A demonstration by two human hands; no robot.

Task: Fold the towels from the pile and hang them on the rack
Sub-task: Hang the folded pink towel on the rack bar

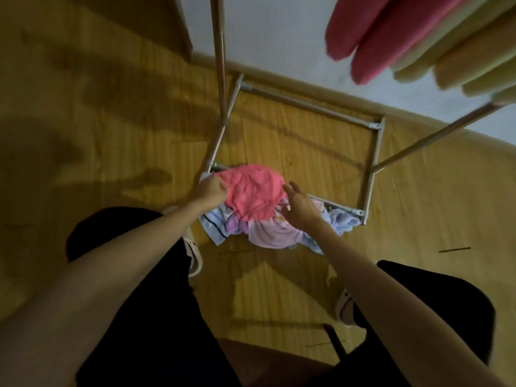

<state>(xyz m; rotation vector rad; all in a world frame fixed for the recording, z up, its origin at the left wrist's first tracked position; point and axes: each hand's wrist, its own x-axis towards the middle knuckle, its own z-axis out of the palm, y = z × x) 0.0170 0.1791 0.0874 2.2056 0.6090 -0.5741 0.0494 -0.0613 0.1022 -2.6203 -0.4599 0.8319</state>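
A pile of towels [268, 233] lies on the wooden floor against the front bar of the metal rack [307, 103]. On top sits a crumpled pink towel [255, 192]. My left hand [210, 191] grips its left edge with curled fingers. My right hand [300, 206] hovers at the towel's right side, fingers spread and relaxed, holding nothing. Below the pink one show a lilac towel [275, 233] and pale blue towels [216, 226]. Folded red towels [371, 34] and yellow and orange towels [458, 57] hang on the rack at top right.
The rack's base frame forms a rectangle on the floor ahead, with two slanted poles [219, 51] rising from it. A white wall [279, 37] with a skirting board is behind. My legs in black trousers and white slippers [194, 255] stand near the pile.
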